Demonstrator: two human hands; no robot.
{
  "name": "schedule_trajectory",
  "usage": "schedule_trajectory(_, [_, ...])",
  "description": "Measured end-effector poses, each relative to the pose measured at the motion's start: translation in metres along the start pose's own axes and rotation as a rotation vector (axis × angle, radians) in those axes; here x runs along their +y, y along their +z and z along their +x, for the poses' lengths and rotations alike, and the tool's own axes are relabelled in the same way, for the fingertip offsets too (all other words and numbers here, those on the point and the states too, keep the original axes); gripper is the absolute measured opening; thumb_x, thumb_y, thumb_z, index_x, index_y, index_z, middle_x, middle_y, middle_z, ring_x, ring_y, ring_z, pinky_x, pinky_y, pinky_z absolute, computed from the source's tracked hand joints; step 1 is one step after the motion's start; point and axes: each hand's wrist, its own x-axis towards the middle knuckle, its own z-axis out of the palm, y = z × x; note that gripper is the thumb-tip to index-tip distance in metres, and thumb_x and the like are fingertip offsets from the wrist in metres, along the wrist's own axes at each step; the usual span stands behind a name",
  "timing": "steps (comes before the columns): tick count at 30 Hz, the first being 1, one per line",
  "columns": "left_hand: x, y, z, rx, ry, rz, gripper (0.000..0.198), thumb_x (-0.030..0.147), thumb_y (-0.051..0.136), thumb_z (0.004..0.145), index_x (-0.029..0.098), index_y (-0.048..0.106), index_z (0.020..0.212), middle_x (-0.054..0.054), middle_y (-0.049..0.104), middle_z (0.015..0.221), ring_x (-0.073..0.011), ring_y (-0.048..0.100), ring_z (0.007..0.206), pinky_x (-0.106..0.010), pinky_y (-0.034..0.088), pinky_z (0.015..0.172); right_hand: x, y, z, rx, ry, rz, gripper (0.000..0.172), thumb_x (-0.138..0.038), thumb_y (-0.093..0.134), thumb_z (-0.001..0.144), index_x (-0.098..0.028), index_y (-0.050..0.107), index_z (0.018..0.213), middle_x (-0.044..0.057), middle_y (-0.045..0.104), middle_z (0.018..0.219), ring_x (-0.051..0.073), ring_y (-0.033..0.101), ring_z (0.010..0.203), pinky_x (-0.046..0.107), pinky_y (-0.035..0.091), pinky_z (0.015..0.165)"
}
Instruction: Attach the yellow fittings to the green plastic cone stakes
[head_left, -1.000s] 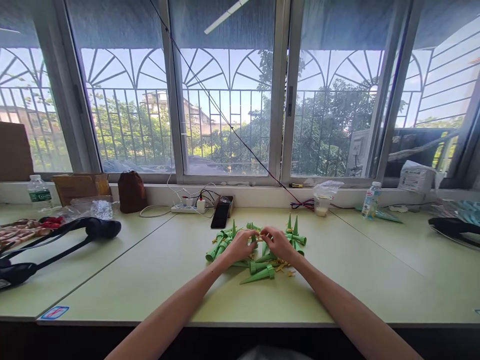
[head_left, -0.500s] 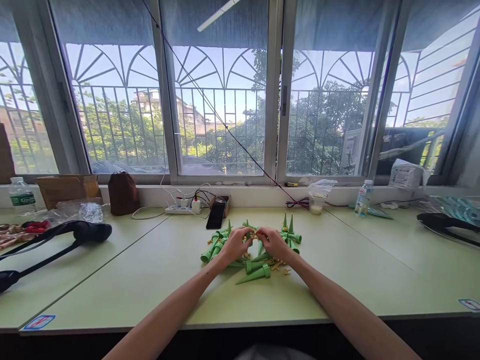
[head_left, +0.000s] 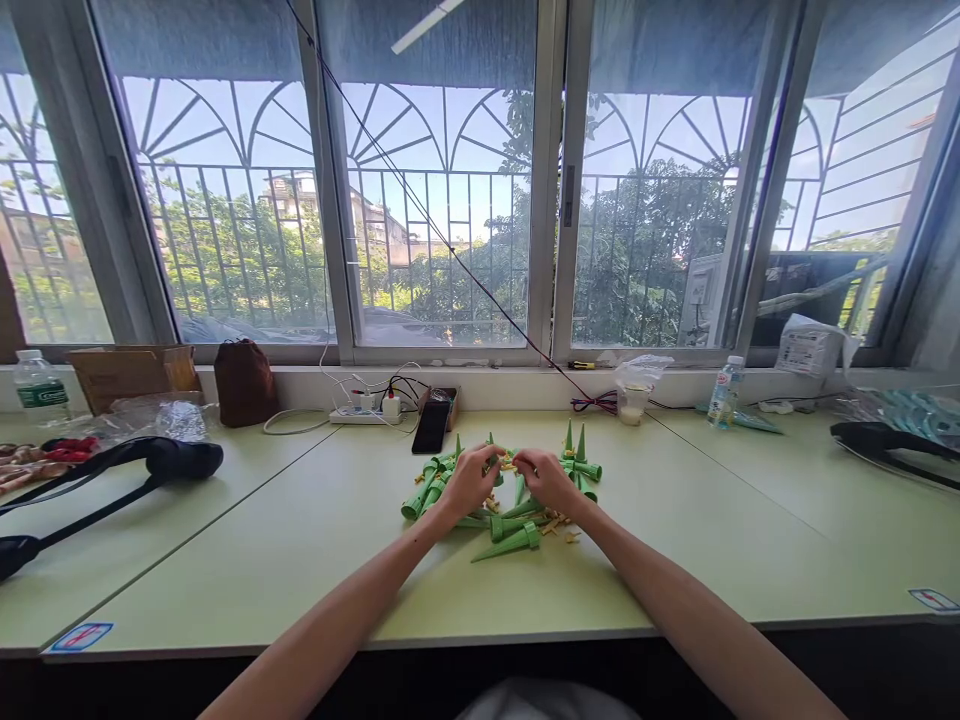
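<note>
Here's the left hand (head_left: 471,480) beside the right hand (head_left: 547,480), fingers curled, tips nearly meeting; whether they grip anything can't be told. Green spikes (head_left: 511,542) surround the fingers, yellow bits (head_left: 553,524) nearby.

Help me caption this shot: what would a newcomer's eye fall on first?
Probably the bright green spiked pieces clustered mid-table around two hands, with small yellow bits scattered among them. Next, the wide windows across the back, with trees beyond. Then perhaps the dark phone just behind the green pieces.
</note>
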Motion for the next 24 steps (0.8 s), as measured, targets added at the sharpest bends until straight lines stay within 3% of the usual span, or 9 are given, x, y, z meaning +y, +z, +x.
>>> schedule_trajectory(24, [0.003, -0.0006, 0.0002, 0.04, -0.006, -0.034, 0.022, 0.016, 0.05, 0.086, 0.019, 0.068, 0.098, -0.005, 0.067, 0.09, -0.0159, 0.061, 0.077, -0.027, 0.048, 0.072, -0.0093, -0.0053, 0.001, 0.053, 0.053, -0.028, 0.022, -0.02, 0.044, 0.088, -0.016, 0.061, 0.075, 0.002, 0.059, 0.068, 0.014, 0.047, 0.064, 0.023, 0.033, 0.061])
